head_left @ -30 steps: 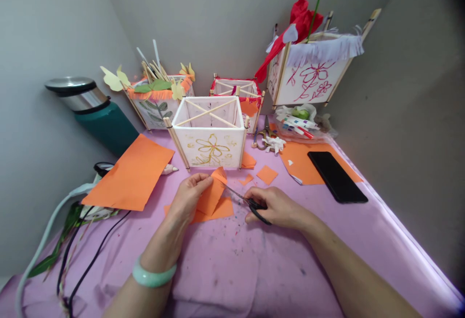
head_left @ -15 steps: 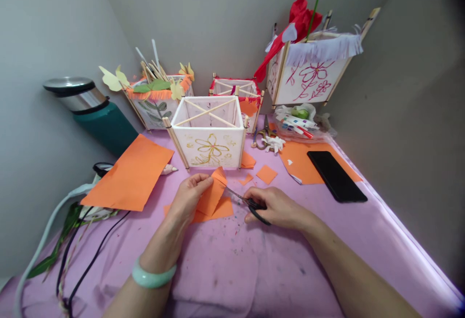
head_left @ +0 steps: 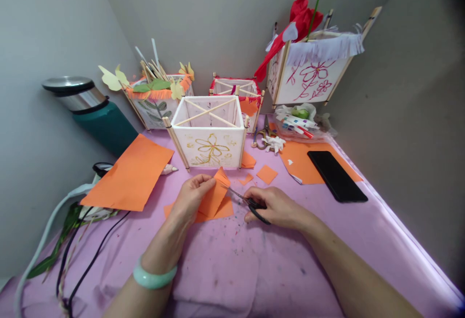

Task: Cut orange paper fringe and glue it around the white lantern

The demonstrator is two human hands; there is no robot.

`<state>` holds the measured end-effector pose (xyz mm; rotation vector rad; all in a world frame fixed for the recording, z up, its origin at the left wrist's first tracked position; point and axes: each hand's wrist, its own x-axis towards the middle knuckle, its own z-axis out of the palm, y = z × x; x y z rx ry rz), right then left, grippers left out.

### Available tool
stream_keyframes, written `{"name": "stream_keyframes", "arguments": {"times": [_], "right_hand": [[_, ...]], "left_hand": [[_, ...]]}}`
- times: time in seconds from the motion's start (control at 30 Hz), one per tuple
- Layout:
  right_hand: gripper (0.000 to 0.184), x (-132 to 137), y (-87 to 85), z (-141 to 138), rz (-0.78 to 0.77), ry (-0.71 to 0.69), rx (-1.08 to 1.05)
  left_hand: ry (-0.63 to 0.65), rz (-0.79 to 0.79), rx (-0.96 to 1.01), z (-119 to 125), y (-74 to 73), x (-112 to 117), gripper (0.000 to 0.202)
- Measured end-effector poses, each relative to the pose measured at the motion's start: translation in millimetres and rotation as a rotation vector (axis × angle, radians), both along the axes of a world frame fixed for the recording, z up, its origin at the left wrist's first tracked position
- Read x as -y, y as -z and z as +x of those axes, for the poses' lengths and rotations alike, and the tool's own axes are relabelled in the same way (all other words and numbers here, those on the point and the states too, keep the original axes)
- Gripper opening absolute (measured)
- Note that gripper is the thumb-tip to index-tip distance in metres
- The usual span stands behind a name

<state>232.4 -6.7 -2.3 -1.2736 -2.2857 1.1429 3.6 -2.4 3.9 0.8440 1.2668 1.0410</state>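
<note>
My left hand [head_left: 189, 197] pinches a folded piece of orange paper [head_left: 214, 196] and holds it up just above the pink table cover [head_left: 232, 265]. My right hand [head_left: 278, 206] grips a pair of black-handled scissors [head_left: 250, 204], whose blades point left and meet the paper's right edge. A flat orange scrap [head_left: 223, 209] lies under the held piece. Just behind my hands stands a white paper lantern [head_left: 209, 134] with a yellow flower drawn on it.
A large orange sheet [head_left: 131, 174] lies at the left, beside a teal flask [head_left: 96, 114] and black cables [head_left: 87, 265]. A black phone [head_left: 336, 176] rests on orange paper at the right. Three more decorated lanterns, markers [head_left: 296, 124] and other scissors [head_left: 262, 136] stand behind. Small orange offcuts [head_left: 267, 174] lie nearby.
My left hand has shifted the orange paper slightly right, towards the scissor blades. The right hand has barely moved.
</note>
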Motion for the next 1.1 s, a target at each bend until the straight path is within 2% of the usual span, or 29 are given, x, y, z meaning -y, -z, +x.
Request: {"name": "stream_keyframes", "arguments": {"times": [1.1], "right_hand": [[0.032, 0, 10.2, -2, 0.075, 0.026, -0.010]], "left_hand": [[0.037, -0.011, 0.003, 4, -1.7, 0, 0.033]]}}
